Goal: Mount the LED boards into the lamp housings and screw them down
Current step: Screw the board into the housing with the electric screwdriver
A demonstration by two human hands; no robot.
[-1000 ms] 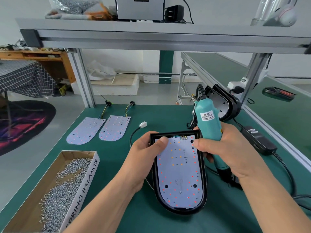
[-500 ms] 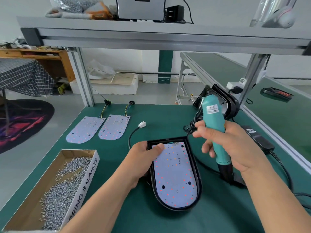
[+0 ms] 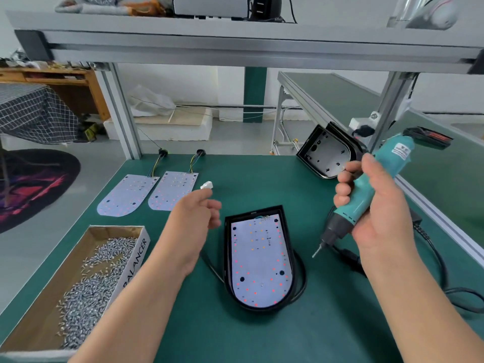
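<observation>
A black lamp housing lies flat in the middle of the green bench with a white LED board seated inside it. My left hand hovers just left of the housing, fingers loosely curled, holding nothing and touching nothing. My right hand grips a teal electric screwdriver, tilted, its bit pointing down-left above the bench to the right of the housing. Two loose LED boards with wire tails lie at the back left. An empty housing leans at the back right.
A cardboard box holding several small silver screws stands at the front left. A white connector on a black cable lies behind my left hand. The screwdriver's black cable loops along the right side. Aluminium frame posts stand at the back.
My left hand has let go of the housing's top-left corner and lifted away to the left. My right hand has swung the screwdriver up and right, tilting its bit toward the bench.
</observation>
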